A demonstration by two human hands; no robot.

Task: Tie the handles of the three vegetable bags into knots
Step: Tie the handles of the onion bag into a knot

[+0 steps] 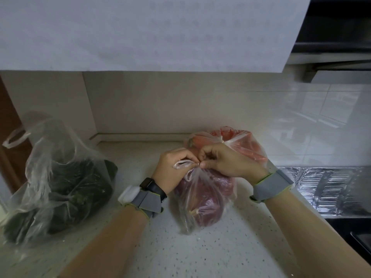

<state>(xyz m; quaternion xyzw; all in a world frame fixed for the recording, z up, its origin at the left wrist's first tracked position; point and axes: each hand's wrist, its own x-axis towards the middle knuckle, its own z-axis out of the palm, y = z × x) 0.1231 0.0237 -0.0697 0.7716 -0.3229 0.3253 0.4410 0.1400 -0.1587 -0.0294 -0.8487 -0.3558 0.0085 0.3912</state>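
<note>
A clear bag of purple-red vegetables (pixel 202 199) lies on the speckled counter (pixel 170 247) at the centre. My left hand (pixel 174 169) pinches one of its handles, a small loop (pixel 182 163) sticking out beside the fingers. My right hand (pixel 224 160) grips the other handle; both hands meet fingertip to fingertip above the bag's mouth. Behind them sits a bag of carrots (pixel 243 143) with its handles twisted together on top. At the left, a bag of dark leafy greens (pixel 60 189) stands with its handles (pixel 16 138) loose and upright.
A tiled wall (pixel 301 121) runs behind the counter. A foil-covered stove surface (pixel 325 189) lies at the right, with a dark hob edge (pixel 357 233) below it. A white wall cabinet (pixel 140 33) hangs overhead. A brown door edge (pixel 8 125) shows at the far left.
</note>
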